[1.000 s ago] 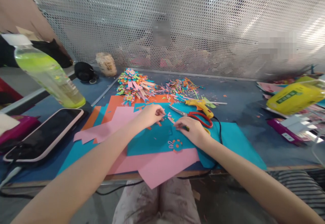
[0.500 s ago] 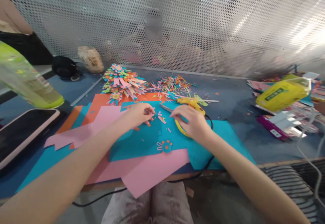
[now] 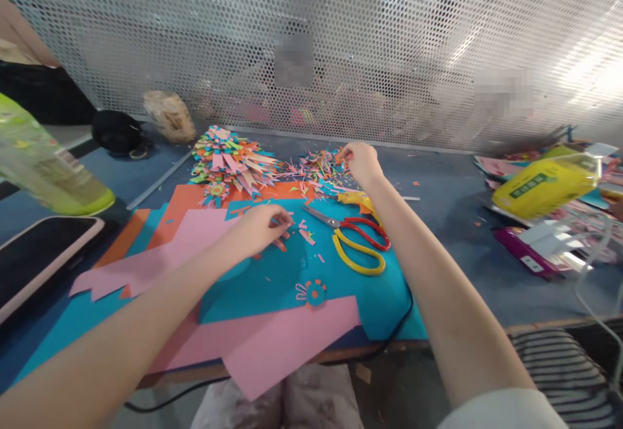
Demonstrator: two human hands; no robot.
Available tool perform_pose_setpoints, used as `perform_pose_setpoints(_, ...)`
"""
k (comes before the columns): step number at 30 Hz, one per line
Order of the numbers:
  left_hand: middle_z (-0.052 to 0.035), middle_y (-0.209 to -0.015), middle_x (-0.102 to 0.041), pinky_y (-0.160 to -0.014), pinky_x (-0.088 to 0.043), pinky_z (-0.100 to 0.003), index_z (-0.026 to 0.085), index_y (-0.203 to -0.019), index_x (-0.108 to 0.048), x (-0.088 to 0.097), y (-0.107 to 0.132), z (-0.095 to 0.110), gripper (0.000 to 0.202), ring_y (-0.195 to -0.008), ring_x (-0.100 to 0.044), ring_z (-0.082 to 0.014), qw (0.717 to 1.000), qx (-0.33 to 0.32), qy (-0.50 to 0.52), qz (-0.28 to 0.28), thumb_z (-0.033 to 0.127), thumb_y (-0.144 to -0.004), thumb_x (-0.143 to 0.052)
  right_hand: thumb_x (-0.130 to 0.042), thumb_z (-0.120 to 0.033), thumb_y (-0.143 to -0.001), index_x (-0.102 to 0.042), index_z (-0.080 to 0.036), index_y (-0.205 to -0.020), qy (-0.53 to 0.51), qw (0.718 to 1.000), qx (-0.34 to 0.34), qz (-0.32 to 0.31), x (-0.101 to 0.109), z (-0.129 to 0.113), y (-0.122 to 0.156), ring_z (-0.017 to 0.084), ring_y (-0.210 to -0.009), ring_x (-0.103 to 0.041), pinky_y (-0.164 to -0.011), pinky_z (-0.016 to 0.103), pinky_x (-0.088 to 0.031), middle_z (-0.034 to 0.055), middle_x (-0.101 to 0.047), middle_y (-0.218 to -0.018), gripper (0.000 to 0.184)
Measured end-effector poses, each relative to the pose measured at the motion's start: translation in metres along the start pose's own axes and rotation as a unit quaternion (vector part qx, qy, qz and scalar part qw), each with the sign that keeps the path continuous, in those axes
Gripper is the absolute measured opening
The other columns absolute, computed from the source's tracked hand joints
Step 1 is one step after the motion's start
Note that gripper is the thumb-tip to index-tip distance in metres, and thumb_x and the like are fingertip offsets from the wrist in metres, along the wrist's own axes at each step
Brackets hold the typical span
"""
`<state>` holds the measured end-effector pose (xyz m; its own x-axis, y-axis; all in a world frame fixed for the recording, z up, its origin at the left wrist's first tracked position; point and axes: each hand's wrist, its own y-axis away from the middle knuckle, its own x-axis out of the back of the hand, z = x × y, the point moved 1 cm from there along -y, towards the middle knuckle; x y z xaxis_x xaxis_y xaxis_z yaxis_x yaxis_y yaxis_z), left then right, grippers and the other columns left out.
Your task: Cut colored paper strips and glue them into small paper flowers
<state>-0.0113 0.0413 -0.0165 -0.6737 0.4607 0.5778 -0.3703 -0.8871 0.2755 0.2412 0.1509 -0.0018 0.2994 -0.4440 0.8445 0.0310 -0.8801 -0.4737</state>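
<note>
My left hand (image 3: 271, 226) hovers over the teal paper (image 3: 253, 273) with its fingers pinched together. Whatever they hold is too small to name. Small orange and pink paper strips (image 3: 306, 235) lie beside its fingertips. My right hand (image 3: 363, 163) is stretched out to the edge of the paper scrap pile (image 3: 321, 164), fingers curled together; I cannot make out anything in them. Scissors (image 3: 353, 237) with one red and one yellow handle lie slightly open on the teal paper. Nearer me is a small round paper flower (image 3: 315, 293) with pink loops at its side.
A layered cone of coloured paper strips (image 3: 233, 163) stands behind my left hand. A yellow glue gun (image 3: 357, 200) lies partly under my right forearm. Bottle (image 3: 53, 163) and phone (image 3: 43, 254) are at left; a yellow packet (image 3: 542, 185) is at right. Metal mesh (image 3: 389, 59) closes the back.
My right hand has moved from above the scissors away from me to the scrap pile, uncovering the scissors' handles. The left hand stays nearly in place, and the view has shifted slightly.
</note>
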Motion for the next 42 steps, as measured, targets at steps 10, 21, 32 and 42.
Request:
perform_pose_setpoints(10,-0.0088,-0.094,-0.059,-0.046,-0.051,-0.022,0.015,-0.087,-0.058,-0.011,-0.005,-0.01,0.017,-0.067,-0.064,-0.0153,0.985,-0.159,0.015,0.068,0.018,-0.077,-0.045,-0.035,-0.003,-0.065,-0.063,-0.016,-0.084,0.001,0.998,-0.048,0.033,0.0,0.006,0.012,0.017,-0.077,-0.057,-0.069,0.026,-0.041,0.0075,-0.061,-0.088,0.036)
perform_pose_setpoints(21,-0.0036,-0.09,-0.062,-0.047,-0.051,-0.021,0.019,-0.087,-0.063,-0.01,0.01,0.003,0.02,-0.061,-0.06,-0.012,0.967,-0.232,0.016,0.104,0.03,-0.079,-0.049,-0.04,-0.008,-0.073,-0.065,-0.02,-0.082,0.07,0.996,-0.05,0.022,0.025,-0.014,0.04,0.022,-0.088,-0.053,-0.078,0.034,-0.033,0.0067,-0.064,-0.09,0.029)
perform_pose_setpoints(32,-0.0021,-0.087,-0.066,-0.044,-0.049,-0.021,0.021,-0.091,-0.062,-0.009,0.01,0.004,0.021,-0.043,-0.056,-0.0086,0.976,-0.187,0.056,0.095,0.033,-0.078,-0.05,-0.036,-0.021,-0.08,-0.061,-0.021,-0.078,0.173,0.978,-0.102,-0.05,0.057,-0.005,0.101,0.019,-0.069,-0.056,-0.079,0.038,-0.024,0.0037,-0.065,-0.07,0.024)
perform_pose_setpoints(42,-0.0031,-0.081,-0.068,-0.032,-0.042,-0.016,0.019,-0.087,-0.062,-0.008,0.009,0.007,0.019,-0.054,-0.061,-0.012,0.982,-0.149,0.074,0.089,0.032,-0.072,-0.059,-0.03,-0.074,-0.069,-0.06,-0.011,-0.089,0.208,0.931,-0.228,-0.197,0.044,-0.003,0.115,0.034,-0.083,-0.06,-0.077,0.052,-0.034,0.0173,-0.064,-0.084,0.073)
